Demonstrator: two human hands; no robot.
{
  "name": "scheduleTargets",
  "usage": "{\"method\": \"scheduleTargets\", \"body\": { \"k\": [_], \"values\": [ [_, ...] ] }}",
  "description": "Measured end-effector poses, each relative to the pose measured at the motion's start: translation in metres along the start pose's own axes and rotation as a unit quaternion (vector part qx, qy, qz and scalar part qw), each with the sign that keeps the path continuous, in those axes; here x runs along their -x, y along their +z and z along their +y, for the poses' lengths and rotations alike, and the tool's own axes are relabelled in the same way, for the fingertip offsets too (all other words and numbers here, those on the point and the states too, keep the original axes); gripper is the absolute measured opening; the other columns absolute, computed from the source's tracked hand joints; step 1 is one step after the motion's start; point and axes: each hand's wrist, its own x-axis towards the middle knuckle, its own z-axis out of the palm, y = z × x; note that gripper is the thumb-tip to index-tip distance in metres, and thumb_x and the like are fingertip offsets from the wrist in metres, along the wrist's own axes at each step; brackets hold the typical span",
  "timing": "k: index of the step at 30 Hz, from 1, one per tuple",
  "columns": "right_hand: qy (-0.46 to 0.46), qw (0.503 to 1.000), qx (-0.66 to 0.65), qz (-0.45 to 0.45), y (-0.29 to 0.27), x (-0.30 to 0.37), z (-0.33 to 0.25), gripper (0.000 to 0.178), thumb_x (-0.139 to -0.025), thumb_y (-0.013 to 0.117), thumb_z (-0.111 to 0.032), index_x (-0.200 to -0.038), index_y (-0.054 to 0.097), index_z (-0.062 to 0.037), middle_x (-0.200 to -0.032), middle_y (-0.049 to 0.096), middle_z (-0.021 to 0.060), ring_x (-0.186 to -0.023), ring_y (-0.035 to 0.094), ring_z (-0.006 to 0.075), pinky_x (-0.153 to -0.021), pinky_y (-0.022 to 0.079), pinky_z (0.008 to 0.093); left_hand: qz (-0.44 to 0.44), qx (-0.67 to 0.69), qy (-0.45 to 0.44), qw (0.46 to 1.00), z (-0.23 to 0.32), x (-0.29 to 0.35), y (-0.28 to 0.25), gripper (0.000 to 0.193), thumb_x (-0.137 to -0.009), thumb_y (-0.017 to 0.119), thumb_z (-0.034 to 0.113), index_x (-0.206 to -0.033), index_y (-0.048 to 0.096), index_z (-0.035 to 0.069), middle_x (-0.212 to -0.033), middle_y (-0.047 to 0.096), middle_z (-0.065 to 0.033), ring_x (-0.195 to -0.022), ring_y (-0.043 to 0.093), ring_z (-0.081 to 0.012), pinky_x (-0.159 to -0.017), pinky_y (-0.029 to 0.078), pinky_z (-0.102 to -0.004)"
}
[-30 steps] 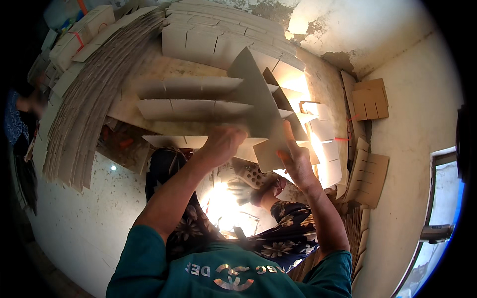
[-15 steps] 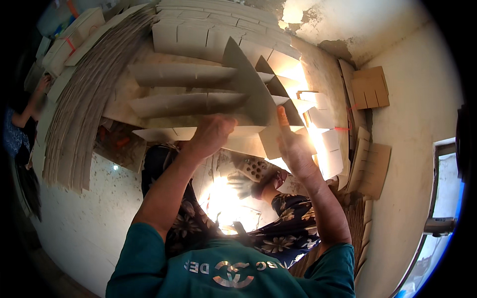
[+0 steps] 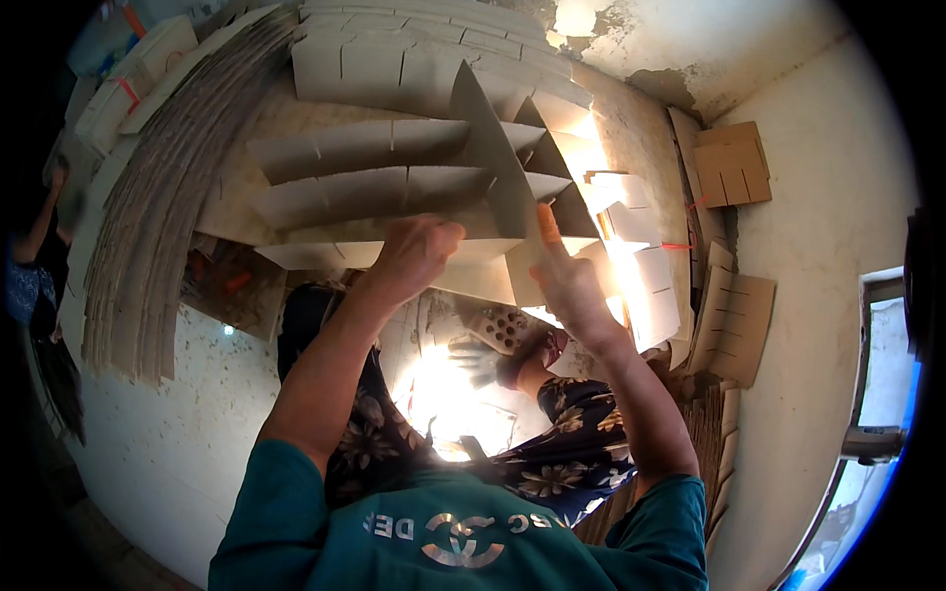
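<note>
A grid of slotted cardboard divider strips stands before me, with long strips (image 3: 370, 187) running left to right. A tall cross strip (image 3: 493, 148) rises at a slant across them, and a second cross strip (image 3: 554, 163) stands to its right. My left hand (image 3: 419, 254) is closed on the upper edge of the nearest long strip (image 3: 320, 255). At the near end of the cross strips, my right hand (image 3: 576, 291) grips the tall one, one orange-looking finger (image 3: 549, 225) pointing up along it. Its other fingers are partly hidden.
Stacked cardboard sheets (image 3: 168, 217) fill the left side, and slotted strips (image 3: 394, 69) lie at the back. Brown slotted pieces (image 3: 734, 172) lean by the right wall. Strong light falls on white pieces (image 3: 641, 271) at right. Another person's arm (image 3: 49, 212) shows far left.
The tall cross strip has tipped, and its near end has shifted left. My right hand has moved slightly left and up with it. My left hand still grips the near strip.
</note>
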Motion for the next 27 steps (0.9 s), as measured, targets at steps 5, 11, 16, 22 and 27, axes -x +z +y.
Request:
{"method": "scheduleTargets", "body": {
  "k": [5,11,16,22,27],
  "values": [
    [-0.052,0.997,0.028,0.049,0.032,0.016,0.040,0.086,-0.083,0.055,0.007,-0.154,0.009,-0.0112,-0.075,0.062,0.0182,-0.062,0.063,0.0327,-0.060,0.050,0.0403,-0.011,-0.009,0.018,1.000,0.008,-0.006,0.006,0.011,-0.075,0.069,0.001,-0.086,0.067,0.000,-0.080,0.065,-0.0181,-0.072,0.064,-0.0344,-0.062,0.050,-0.0412],
    [-0.068,0.996,0.049,-0.002,0.005,0.012,0.026,0.084,-0.083,0.055,0.006,-0.153,0.011,-0.0068,-0.074,0.062,0.0203,-0.057,0.060,0.0313,-0.055,0.047,0.0401,-0.009,0.012,0.009,1.000,0.008,-0.004,-0.002,0.014,-0.076,0.071,0.004,-0.090,0.068,0.001,-0.080,0.066,-0.0183,-0.073,0.065,-0.0343,-0.063,0.051,-0.0400],
    [-0.111,0.992,0.042,0.040,0.029,0.016,0.047,0.078,-0.088,0.053,0.001,-0.153,0.011,-0.0066,-0.073,0.062,0.0220,-0.054,0.059,0.0326,-0.054,0.048,0.0373,-0.020,0.043,-0.003,0.999,0.008,-0.014,-0.007,0.018,-0.077,0.072,0.006,-0.094,0.069,0.000,-0.084,0.067,-0.0186,-0.075,0.066,-0.0338,-0.066,0.052,-0.0400],
    [-0.015,1.000,-0.003,-0.006,0.028,0.022,0.042,0.078,-0.088,0.047,0.004,-0.153,0.005,-0.0078,-0.071,0.061,0.0171,-0.064,0.065,0.0311,-0.067,0.053,0.0339,0.115,-0.039,0.043,0.992,-0.033,-0.090,-0.035,0.028,-0.079,0.067,0.002,-0.106,0.065,0.000,-0.090,0.066,-0.0210,-0.078,0.064,-0.0346,-0.070,0.052,-0.0399],
    [-0.035,0.999,-0.011,0.012,0.031,0.026,0.037,0.082,-0.085,0.049,0.006,-0.154,0.007,-0.0086,-0.072,0.060,0.0154,-0.064,0.063,0.0282,-0.067,0.052,0.0340,-0.085,-0.078,-0.066,0.991,-0.075,-0.116,-0.020,0.045,-0.080,0.051,-0.013,-0.120,0.058,0.005,-0.092,0.063,-0.0235,-0.082,0.062,-0.0404,-0.075,0.053,-0.0457]
  ]
}}
